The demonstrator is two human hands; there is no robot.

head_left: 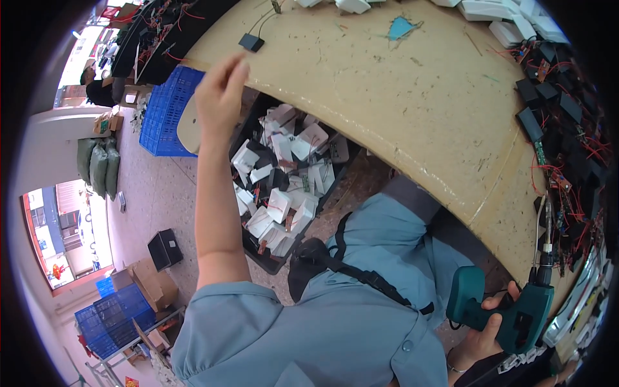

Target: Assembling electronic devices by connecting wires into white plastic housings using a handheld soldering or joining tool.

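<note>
My left hand (221, 97) is raised at the table's left edge. Its fingers are loosely bent, the thumb apart from them, and nothing shows in its grasp. Just beyond the fingertips is a small black box (251, 42) with two thin wires trailing from it. At the lower right, my right hand (485, 335) is wrapped round the handle of a dark green cordless drill (525, 316). A long thin bit (548, 226) points up from its chuck, close to a heap of black casings and circuit boards (561, 155) with red wires.
The tan curved table (412, 103) carries a blue scrap (401, 28) and white casings (496, 9) at its far edge. Below its left side stands a black crate (277, 261) full of white casings. A blue basket (167, 113) and a stool (188, 126) are left of it.
</note>
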